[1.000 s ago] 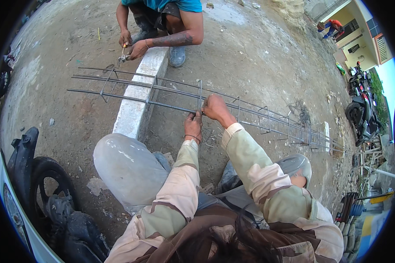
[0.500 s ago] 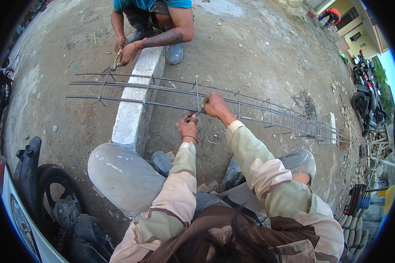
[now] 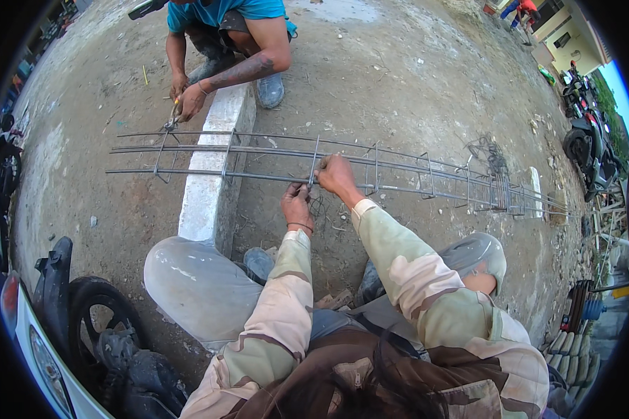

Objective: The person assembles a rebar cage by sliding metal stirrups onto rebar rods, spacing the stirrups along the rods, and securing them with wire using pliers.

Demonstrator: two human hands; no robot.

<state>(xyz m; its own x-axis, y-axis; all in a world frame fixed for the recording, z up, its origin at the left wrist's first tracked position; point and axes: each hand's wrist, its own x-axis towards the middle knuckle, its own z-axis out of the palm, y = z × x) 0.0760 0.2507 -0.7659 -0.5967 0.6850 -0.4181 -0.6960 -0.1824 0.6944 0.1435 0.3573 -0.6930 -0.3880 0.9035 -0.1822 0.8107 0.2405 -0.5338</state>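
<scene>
A long rebar cage (image 3: 398,167) of thin steel bars and square stirrups stretches from left to right before me. My left hand (image 3: 298,207) is closed in a pinch under the near bar, at the lower corner of one stirrup (image 3: 316,150). Just right of that stirrup, my right hand (image 3: 337,174) is closed, thumb and fingertips against the same joint. What the fingers pinch is too small to make out. At the cage's left end, a co-worker's hands (image 3: 187,101) hold pliers (image 3: 172,120) on a corner of the end stirrup.
A white-topped concrete block (image 3: 204,199) supports the cage's left part; a smaller block (image 3: 536,190) stands near its right end. Tangled wire (image 3: 493,155) lies behind the cage. A motorbike (image 3: 108,328) stands at my lower left, others (image 3: 587,140) at far right.
The view has shifted slightly, so the cage sits a little lower. My hands stay at the same joint, the right one tilting slightly. The co-worker's pliers remain on the end stirrup.
</scene>
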